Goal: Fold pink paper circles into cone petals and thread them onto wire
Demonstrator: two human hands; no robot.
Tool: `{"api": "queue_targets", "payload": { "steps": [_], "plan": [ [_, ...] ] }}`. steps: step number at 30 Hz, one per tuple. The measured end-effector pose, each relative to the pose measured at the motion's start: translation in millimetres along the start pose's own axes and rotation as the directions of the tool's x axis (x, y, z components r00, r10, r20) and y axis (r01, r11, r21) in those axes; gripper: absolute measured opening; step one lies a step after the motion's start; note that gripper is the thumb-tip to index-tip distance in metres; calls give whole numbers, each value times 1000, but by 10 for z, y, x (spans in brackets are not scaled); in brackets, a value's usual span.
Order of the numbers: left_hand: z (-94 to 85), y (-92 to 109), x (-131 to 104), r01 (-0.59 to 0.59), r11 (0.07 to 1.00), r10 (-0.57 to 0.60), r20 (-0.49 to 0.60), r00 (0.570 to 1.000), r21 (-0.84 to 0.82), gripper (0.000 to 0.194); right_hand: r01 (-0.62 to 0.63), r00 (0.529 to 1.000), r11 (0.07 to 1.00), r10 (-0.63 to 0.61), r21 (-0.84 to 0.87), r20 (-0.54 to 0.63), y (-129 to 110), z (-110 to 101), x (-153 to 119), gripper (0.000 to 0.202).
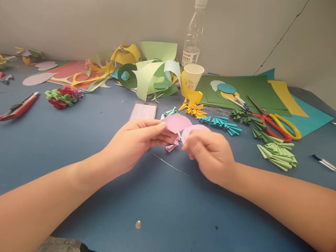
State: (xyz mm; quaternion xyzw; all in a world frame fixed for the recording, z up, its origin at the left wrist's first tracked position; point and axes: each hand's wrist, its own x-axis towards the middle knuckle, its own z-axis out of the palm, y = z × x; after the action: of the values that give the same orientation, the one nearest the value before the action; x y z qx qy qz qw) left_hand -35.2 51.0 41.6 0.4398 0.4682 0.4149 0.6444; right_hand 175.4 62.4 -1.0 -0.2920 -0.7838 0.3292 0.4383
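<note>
My left hand (141, 140) pinches a pink paper disc (178, 122) between thumb and fingers. Beside it, my right hand (210, 150) is closed with the fingers curled in, a little blurred. Another pink paper circle (196, 128) shows just behind its knuckles and seems to be in its grip. Below and between the hands lie small pink paper cones (172, 147) on the blue table. A thin wire or needle (170, 164) rests on the table in front of them. Light blue cones (170, 112) are partly hidden behind the left hand's disc.
Behind the hands stand a phone (143, 109), a paper cup (193, 75) and a plastic bottle (193, 38). Yellow cones (194, 110), teal cones (223, 124) and green cones (279, 154) lie rightward, near scissors (273, 119). A red cutter (21, 106) and paper ruffle (64, 97) lie left.
</note>
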Motion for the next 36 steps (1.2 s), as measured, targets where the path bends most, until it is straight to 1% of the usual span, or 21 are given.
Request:
{"api": "queue_targets", "payload": {
  "steps": [2,4,6,8,10,12,14,16,17,20,22,24,26,27,28,30,32,33,34,35,36],
  "plan": [
    [9,0,-4,-44,998,47,-50,998,53,16,128,983,964,-92,-231,157,-32,32,-39,26],
    [18,-4,-13,-54,992,61,-65,996,110,17,242,930,856,-71,-456,360,-86,60,-84,20],
    [23,-13,-21,-43,991,50,-53,997,123,22,355,879,730,-49,-584,474,-159,68,-111,19],
    [23,-24,-29,-34,993,38,-35,999,109,23,434,824,629,12,-645,567,-250,53,-98,21],
    [18,-36,-38,-37,994,39,-18,999,101,22,487,756,567,108,-665,646,-350,26,-45,21],
    [13,-50,-50,-50,993,51,-5,999,111,19,516,687,536,207,-668,697,-443,3,31,19],
    [14,-66,-65,-59,989,60,-4,998,134,10,525,627,520,298,-673,720,-509,-4,104,21],
    [26,-80,-82,-65,986,66,4,998,156,4,530,587,513,353,-675,729,-534,7,157,28],
    [35,-84,-91,-73,986,72,11,997,152,7,542,575,510,354,-668,737,-533,16,176,32],
    [66,-80,-120,-108,988,105,33,994,114,13,559,577,497,342,-663,742,-507,42,212,34],
    [82,-67,-143,-109,989,106,32,994,100,25,564,567,507,335,-652,752,-505,41,227,30],
    [92,-55,-169,-101,990,99,32,995,95,41,546,577,513,343,-663,741,-534,10,230,20],
    [97,-52,-195,-101,992,97,47,994,80,46,520,594,513,357,-683,720,-591,-55,205,11],
    [99,-53,-208,-103,992,99,57,993,68,43,503,601,523,360,-688,714,-627,-96,179,9],
    [102,-56,-220,-102,993,98,65,993,58,39,459,629,545,358,-702,690,-664,-139,143,9],
    [110,-61,-247,-97,994,94,72,993,48,28,315,720,637,323,-704,614,-739,-217,49,13],
    [123,-62,-278,-107,993,103,73,992,48,22,46,812,807,313,-588,493,-810,-260,-60,15],
    [132,-60,-296,-115,992,111,79,991,47,22,-123,837,867,352,-482,419,-842,-264,-114,17],
    [143,-56,-315,-124,991,120,89,989,41,24,-291,831,887,420,-357,366,-869,-255,-166,16],
    [155,-51,-336,-132,991,128,104,986,34,25,-437,806,869,492,-230,328,-889,-234,-213,13],
    [168,-47,-358,-139,990,134,122,983,28,27,-551,773,826,559,-117,300,-902,-204,-255,11]
  ]
}}
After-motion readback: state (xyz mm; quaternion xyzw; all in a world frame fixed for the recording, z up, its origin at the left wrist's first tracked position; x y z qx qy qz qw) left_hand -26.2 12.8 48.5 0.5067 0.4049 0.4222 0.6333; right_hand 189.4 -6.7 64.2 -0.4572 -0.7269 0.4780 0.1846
